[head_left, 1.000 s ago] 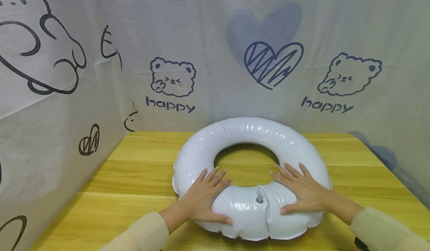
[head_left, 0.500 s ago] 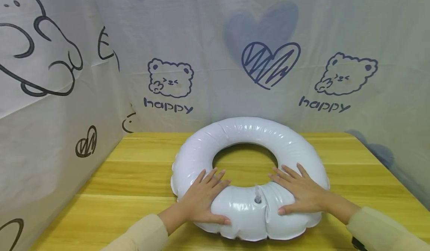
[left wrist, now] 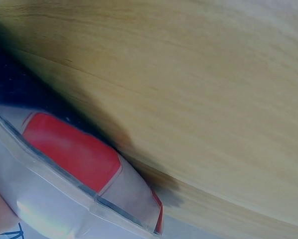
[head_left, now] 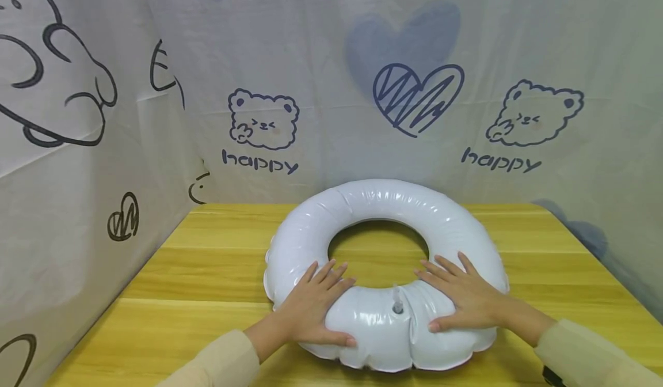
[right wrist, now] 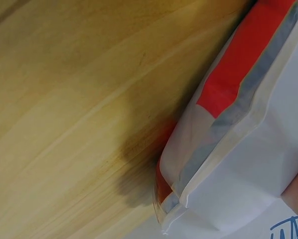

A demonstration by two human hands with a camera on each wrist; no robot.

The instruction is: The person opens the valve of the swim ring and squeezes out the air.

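Observation:
A white inflated swim ring (head_left: 370, 335) lies flat on the wooden table, its clear air valve (head_left: 397, 306) standing up on the near side. On the near left of the ring rests my left hand (head_left: 316, 309), fingers spread and straight, thumb pointing toward the valve. My right hand (head_left: 468, 298) lies the same way on the near right part. Both wrist views show the ring's side close up, with red patches (left wrist: 74, 149) below the seam (right wrist: 238, 124). Only a sliver of each hand enters those views.
The wooden table (head_left: 171, 295) extends to both sides of the ring. Behind it hangs a pale cloth (head_left: 336, 139) printed with hearts, bears and lettering, and more cloth (head_left: 67, 203) runs along the left. A small dark object (head_left: 553, 376) peeks out under the right sleeve.
The head view has shifted slightly. Both hands stay in place on the swim ring, which has not visibly moved on the table.

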